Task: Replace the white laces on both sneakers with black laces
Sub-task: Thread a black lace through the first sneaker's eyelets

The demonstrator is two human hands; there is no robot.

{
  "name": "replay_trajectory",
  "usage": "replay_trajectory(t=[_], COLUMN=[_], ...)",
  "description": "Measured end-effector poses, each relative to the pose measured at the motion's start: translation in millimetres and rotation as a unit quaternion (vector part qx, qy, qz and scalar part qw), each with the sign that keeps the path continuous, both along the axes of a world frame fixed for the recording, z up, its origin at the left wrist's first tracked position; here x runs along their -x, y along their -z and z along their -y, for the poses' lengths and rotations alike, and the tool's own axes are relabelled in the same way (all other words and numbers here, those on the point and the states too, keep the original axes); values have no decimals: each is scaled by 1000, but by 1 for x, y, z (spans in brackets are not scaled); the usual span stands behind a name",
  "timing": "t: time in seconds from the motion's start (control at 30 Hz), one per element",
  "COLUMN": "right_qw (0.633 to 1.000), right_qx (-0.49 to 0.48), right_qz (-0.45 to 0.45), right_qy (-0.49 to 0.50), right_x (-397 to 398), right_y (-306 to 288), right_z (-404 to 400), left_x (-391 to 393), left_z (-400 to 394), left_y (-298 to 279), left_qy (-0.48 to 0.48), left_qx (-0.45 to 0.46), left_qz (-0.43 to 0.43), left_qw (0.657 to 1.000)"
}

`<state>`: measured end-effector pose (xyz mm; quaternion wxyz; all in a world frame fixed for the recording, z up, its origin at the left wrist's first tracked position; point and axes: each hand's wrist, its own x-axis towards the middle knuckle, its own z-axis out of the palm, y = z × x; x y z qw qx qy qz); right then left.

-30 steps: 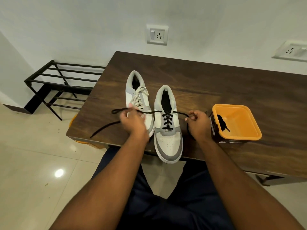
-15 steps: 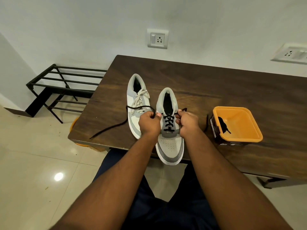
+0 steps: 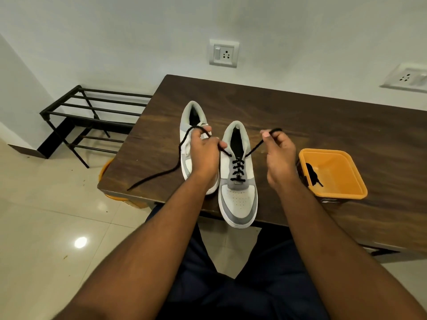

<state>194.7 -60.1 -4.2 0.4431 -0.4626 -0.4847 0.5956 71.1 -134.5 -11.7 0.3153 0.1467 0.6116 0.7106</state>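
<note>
Two white and grey sneakers stand side by side on the dark wooden table (image 3: 300, 116). The right sneaker (image 3: 239, 202) carries a black lace (image 3: 238, 168) threaded through its lower eyelets. My left hand (image 3: 204, 155) grips the lace's left end, which trails over the hand and down to the table's front edge. My right hand (image 3: 278, 153) pinches the lace's right end, raised above the shoe. The left sneaker (image 3: 193, 116) is largely hidden behind my left hand; its white lace barely shows.
An orange tub (image 3: 332, 174) holding another black lace (image 3: 312, 176) stands right of my right hand. A black metal rack (image 3: 92, 116) stands on the tiled floor at the left. The right sneaker's toe overhangs the table's front edge.
Both hands have lifted away from the shoe's eyelets and moved apart, drawing the two lace ends up and outward.
</note>
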Motion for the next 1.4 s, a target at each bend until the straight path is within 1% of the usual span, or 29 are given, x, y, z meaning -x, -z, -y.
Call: replay_trajectory(t=[0.03,0.07,0.1,0.13,0.17,0.2,0.23,0.27,0.3,0.37,0.4,0.47,0.6,0.67,0.7,0.73,0.77,0.8,0.83,0.87,0.9,1.0,1.03,1.1,1.13,1.23,1.3,1.37,1.4], right_qw=[997,989,973,950,926,902,883,871,864,858,858,861,875,886,892,898,902,904,905,907,908,923,929,934,934,920,906,909,914], right_qx=[-62,-123,-184,-239,-279,-304,-310,-299,-279,-250,-236,-198,-150,-144,-141,-141,-146,-151,-156,-159,-160,-156,-148,-111,-72,40,50,39,28], right_qz=[21,44,71,102,131,157,176,188,195,207,213,216,194,186,186,188,191,197,204,209,210,211,214,242,259,297,313,304,295], right_qy=[-35,-77,-123,-171,-219,-263,-305,-341,-370,-398,-405,-415,-417,-400,-386,-372,-360,-349,-338,-331,-324,-281,-263,-239,-233,-253,-280,-283,-278], right_x=[-1,-2,-5,-8,-9,-10,-10,-10,-10,-12,-12,-13,-11,-10,-10,-9,-10,-10,-11,-12,-13,-13,-13,-10,-9,-6,-6,-9,-11], right_y=[-6,-13,-20,-28,-34,-40,-45,-48,-50,-54,-55,-53,-42,-41,-41,-42,-43,-44,-45,-45,-46,-43,-41,-38,-38,-41,-44,-44,-44], right_z=[-2,-5,-8,-13,-19,-25,-30,-35,-38,-43,-45,-44,-37,-37,-37,-37,-38,-38,-38,-37,-36,-31,-29,-27,-26,-24,-25,-29,-31], left_x=[2,3,4,4,4,4,6,7,10,13,15,18,19,18,17,17,18,19,17,15,10,-2,-5,-13,-17,-23,-18,-7,-1], left_z=[-4,-8,-11,-14,-16,-18,-18,-18,-16,-11,-8,-1,7,10,12,14,14,13,13,13,13,11,9,5,4,3,2,1,2], left_y=[-9,-19,-28,-36,-40,-44,-45,-46,-44,-42,-40,-36,-25,-20,-19,-16,-13,-9,-6,-3,-1,1,1,4,6,13,11,7,3], left_qy=[65,149,240,327,394,439,461,458,436,370,345,316,280,259,241,229,223,222,217,204,181,101,87,81,84,129,187,245,269], left_qx=[37,80,120,154,182,196,197,189,179,150,132,106,77,34,16,-2,5,36,95,151,191,231,248,269,268,244,233,229,223], left_qz=[-46,-111,-186,-253,-297,-317,-322,-325,-331,-334,-320,-288,-295,-286,-302,-341,-412,-502,-579,-620,-624,-571,-556,-545,-545,-547,-548,-536,-521], left_qw=[996,979,945,898,850,818,803,805,817,854,872,898,910,922,922,912,883,835,780,742,736,782,789,790,790,790,781,775,779])
